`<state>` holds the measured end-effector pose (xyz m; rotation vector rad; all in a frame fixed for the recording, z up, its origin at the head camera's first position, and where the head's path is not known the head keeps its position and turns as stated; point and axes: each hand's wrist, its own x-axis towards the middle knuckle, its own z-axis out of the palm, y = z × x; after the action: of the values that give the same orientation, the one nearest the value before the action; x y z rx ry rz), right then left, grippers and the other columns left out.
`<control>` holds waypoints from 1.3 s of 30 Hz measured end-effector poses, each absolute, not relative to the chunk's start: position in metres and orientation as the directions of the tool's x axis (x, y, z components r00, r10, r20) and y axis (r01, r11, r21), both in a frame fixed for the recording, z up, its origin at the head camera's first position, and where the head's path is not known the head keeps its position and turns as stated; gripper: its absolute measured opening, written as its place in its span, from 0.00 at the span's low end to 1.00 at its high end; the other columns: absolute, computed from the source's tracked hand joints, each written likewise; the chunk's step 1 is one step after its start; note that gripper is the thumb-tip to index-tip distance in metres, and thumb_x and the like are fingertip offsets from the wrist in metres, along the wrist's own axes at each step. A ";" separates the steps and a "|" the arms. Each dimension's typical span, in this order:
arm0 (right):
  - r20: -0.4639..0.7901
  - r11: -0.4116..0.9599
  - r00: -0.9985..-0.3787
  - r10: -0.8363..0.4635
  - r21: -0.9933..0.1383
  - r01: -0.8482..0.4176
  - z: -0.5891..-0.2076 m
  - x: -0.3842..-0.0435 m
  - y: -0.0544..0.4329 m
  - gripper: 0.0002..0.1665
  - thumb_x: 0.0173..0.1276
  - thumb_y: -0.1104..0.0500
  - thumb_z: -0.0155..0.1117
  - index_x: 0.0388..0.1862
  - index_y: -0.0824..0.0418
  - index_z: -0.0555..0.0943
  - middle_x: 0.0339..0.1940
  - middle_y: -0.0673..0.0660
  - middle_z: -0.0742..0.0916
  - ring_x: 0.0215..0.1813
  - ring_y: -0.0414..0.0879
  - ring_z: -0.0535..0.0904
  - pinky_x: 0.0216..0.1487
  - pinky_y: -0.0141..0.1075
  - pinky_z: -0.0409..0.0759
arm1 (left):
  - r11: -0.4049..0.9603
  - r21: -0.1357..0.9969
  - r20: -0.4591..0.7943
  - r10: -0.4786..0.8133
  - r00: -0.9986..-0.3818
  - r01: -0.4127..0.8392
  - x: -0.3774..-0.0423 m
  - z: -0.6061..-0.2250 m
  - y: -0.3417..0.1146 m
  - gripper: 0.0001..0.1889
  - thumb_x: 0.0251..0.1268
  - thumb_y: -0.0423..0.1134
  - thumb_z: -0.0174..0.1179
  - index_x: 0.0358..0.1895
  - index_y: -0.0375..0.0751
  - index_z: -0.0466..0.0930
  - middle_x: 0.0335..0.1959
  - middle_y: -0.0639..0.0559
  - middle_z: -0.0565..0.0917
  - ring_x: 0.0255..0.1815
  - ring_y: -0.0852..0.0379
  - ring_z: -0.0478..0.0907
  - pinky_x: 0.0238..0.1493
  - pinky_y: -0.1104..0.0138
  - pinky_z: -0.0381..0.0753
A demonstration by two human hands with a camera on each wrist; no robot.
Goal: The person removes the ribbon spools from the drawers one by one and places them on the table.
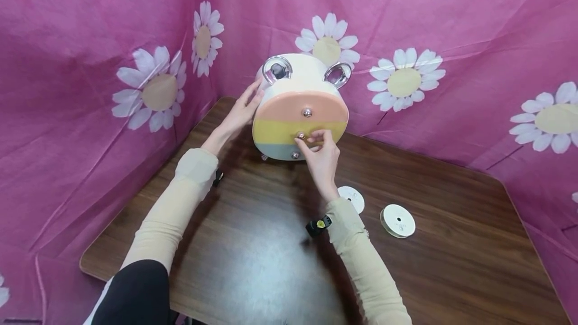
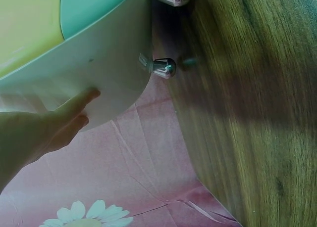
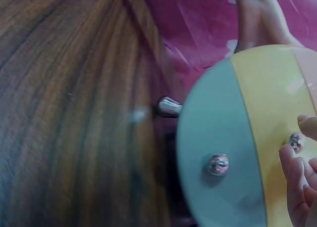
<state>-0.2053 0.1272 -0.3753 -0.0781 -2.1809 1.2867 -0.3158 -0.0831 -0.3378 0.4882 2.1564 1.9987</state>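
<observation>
A rounded drawer box (image 1: 298, 107) with a white body stands on the table. Its front has a peach drawer (image 1: 280, 107), a yellow drawer (image 1: 271, 132) and a teal drawer (image 3: 218, 118), each with a silver knob. My left hand (image 1: 241, 112) rests on the box's side, fingers fairly straight against the white wall (image 2: 114, 73). My right hand (image 1: 322, 157) is at the yellow drawer, thumb and fingers parted around its knob (image 3: 296, 142). One fingertip overlaps that knob in the right wrist view, while another stands apart from it.
Two silver rings (image 1: 277, 69) stick up from the box's top, and short metal feet (image 2: 164, 68) support it. Right of my right forearm lie a white disc (image 1: 354, 197) and a white-faced spool (image 1: 399, 220) on the wooden table (image 1: 451, 265). A pink flowered cloth (image 1: 406, 14) hangs behind.
</observation>
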 end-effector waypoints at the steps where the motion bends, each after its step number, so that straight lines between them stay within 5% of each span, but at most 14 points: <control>1: 0.462 0.536 -0.821 0.336 -0.810 -0.237 -0.377 -0.206 0.127 0.23 0.57 0.53 0.78 0.41 0.64 0.77 0.35 0.58 0.87 0.28 0.49 0.85 0.27 0.20 0.77 | 0.052 0.991 0.100 0.343 -0.934 0.125 -0.316 -0.337 -0.083 0.30 0.78 0.56 0.44 0.79 0.71 0.48 0.83 0.49 0.46 0.33 0.64 0.73 0.30 0.72 0.77; 15: 0.447 0.541 -0.817 0.364 -0.816 -0.204 -0.382 -0.213 0.121 0.23 0.56 0.51 0.79 0.40 0.63 0.77 0.34 0.58 0.88 0.25 0.44 0.84 0.24 0.21 0.75 | 0.058 0.991 0.097 0.339 -0.936 0.124 -0.316 -0.338 -0.079 0.30 0.77 0.57 0.45 0.78 0.71 0.48 0.83 0.49 0.48 0.35 0.64 0.71 0.28 0.73 0.74; 20: 0.463 0.539 -0.800 0.383 -0.815 -0.213 -0.384 -0.214 0.119 0.23 0.56 0.50 0.79 0.38 0.63 0.77 0.33 0.57 0.87 0.23 0.37 0.81 0.24 0.20 0.76 | 0.046 0.990 0.112 0.342 -0.933 0.135 -0.314 -0.339 -0.078 0.30 0.78 0.56 0.45 0.78 0.70 0.50 0.80 0.49 0.53 0.26 0.64 0.67 0.24 0.74 0.69; 29: 0.476 0.538 -0.783 0.401 -0.814 -0.219 -0.385 -0.215 0.116 0.22 0.57 0.51 0.78 0.38 0.63 0.78 0.33 0.57 0.88 0.24 0.41 0.82 0.24 0.20 0.74 | 0.054 0.988 0.121 0.344 -0.931 0.148 -0.313 -0.339 -0.080 0.30 0.78 0.55 0.45 0.79 0.69 0.49 0.79 0.49 0.55 0.20 0.65 0.59 0.22 0.73 0.62; 39: 0.458 0.525 -0.786 0.416 -0.826 -0.203 -0.387 -0.218 0.113 0.19 0.59 0.51 0.76 0.37 0.62 0.80 0.33 0.56 0.89 0.21 0.32 0.79 0.24 0.21 0.76 | 0.067 0.989 0.099 0.337 -0.936 0.129 -0.314 -0.339 -0.083 0.30 0.78 0.56 0.44 0.79 0.70 0.48 0.82 0.50 0.49 0.26 0.64 0.66 0.24 0.73 0.69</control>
<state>-0.2177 0.1134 -0.3870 -0.1720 -2.1340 1.2686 -0.3136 -0.0832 -0.3391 0.4803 2.1737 1.9881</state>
